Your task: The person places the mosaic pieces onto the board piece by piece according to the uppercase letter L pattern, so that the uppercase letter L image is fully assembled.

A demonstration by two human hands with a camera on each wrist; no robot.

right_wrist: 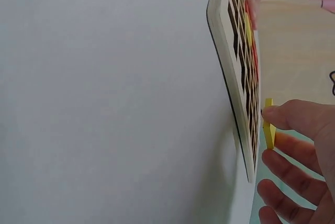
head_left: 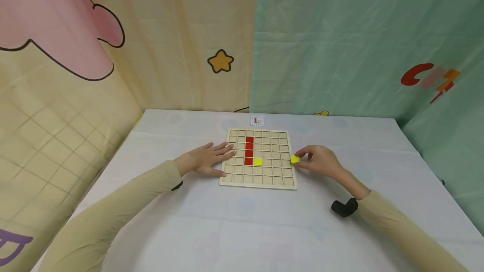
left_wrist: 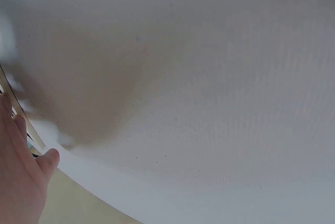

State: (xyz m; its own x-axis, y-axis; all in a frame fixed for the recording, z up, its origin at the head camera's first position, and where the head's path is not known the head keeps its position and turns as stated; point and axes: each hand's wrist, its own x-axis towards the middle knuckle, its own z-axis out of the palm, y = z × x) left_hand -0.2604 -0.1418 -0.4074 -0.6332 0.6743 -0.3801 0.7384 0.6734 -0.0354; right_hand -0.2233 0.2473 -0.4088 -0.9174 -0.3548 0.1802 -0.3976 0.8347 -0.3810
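Observation:
A wooden grid board [head_left: 277,181] lies on the table. Red square tiles [head_left: 249,150] form a column in it, and one yellow tile [head_left: 258,161] sits in the cell right of the lowest red one. My left hand [head_left: 208,158] rests on the board's left edge, fingers spread and straight; the left wrist view shows that hand [left_wrist: 23,166] at its left side. Between thumb and fingers my right hand [head_left: 319,160] pinches another yellow tile [head_left: 295,159] at the board's right edge. In the right wrist view this tile [right_wrist: 269,124] stands on edge, held above the board's surface.
Behind the board lies a small printed grid card [head_left: 257,121] with a red and yellow pattern. A white cloth covers the table [head_left: 242,230]. Printed curtains [head_left: 325,45] hang behind and at the sides. A black strap piece [head_left: 345,207] shows at the right wrist.

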